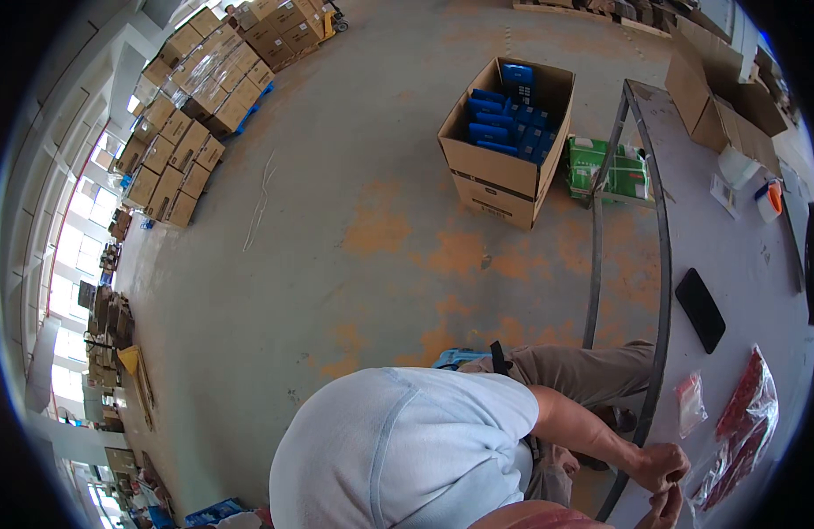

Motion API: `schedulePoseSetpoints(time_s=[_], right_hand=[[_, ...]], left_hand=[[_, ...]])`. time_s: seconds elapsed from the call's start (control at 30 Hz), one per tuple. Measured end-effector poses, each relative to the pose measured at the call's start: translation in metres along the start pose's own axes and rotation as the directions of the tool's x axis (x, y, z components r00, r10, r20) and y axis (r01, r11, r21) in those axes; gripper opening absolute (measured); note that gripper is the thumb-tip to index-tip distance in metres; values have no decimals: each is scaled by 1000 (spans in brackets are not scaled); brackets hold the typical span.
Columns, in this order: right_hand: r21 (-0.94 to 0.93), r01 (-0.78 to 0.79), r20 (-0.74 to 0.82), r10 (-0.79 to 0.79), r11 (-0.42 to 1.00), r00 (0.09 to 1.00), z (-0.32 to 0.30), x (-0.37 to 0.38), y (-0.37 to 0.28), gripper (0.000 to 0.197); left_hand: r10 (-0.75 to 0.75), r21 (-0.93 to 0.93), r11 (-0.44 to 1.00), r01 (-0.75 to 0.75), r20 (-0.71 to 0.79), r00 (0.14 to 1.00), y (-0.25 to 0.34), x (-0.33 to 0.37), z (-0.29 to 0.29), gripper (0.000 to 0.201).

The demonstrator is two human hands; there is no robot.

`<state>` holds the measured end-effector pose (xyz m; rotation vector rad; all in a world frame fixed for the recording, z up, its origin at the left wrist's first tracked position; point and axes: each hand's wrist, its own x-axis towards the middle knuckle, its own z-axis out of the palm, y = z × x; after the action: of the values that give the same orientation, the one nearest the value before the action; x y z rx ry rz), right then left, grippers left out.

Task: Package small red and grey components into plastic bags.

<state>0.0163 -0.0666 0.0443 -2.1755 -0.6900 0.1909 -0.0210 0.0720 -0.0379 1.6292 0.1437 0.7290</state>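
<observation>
My left hand (pixel 661 465) is closed above the near edge of the table, its fingers bent together. Just below it, my right hand (pixel 661 510) shows in part at the lower edge, its fingertips pressed up close to the left hand. Whatever is between the fingers is too small to make out. Beside both hands lies a shiny clear plastic bag (pixel 746 414) with something red inside. A smaller clear bag (pixel 690 405) with whitish and red contents rests nearby. Farther along the table is a black smartphone (pixel 700 310).
An open carton (pixel 491 181) of blue boxes stands on the floor, with a green package (pixel 601 167) beside the metal table frame (pixel 661 220). On the table are an open carton (pixel 694 106) and an orange-and-white container (pixel 768 201). Stacked cartons (pixel 173 163) stand far left.
</observation>
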Motion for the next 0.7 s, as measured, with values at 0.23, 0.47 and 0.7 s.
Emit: schedulePoseSetpoints(time_s=[0.23,0.47,0.7], right_hand=[[-200,175,-16,-182,964,983,-2,-11,22,20],[-479,423,-102,-527,769,844,16,-24,-40,11],[-692,396,-76,-606,604,792,19,-37,-14,16]], left_hand=[[8,-45,999,-5,58,998,4,-1,-1,15],[-143,-80,983,163,210,967,15,4,-26,21],[-206,225,966,132,351,913,30,9,-33,21]])
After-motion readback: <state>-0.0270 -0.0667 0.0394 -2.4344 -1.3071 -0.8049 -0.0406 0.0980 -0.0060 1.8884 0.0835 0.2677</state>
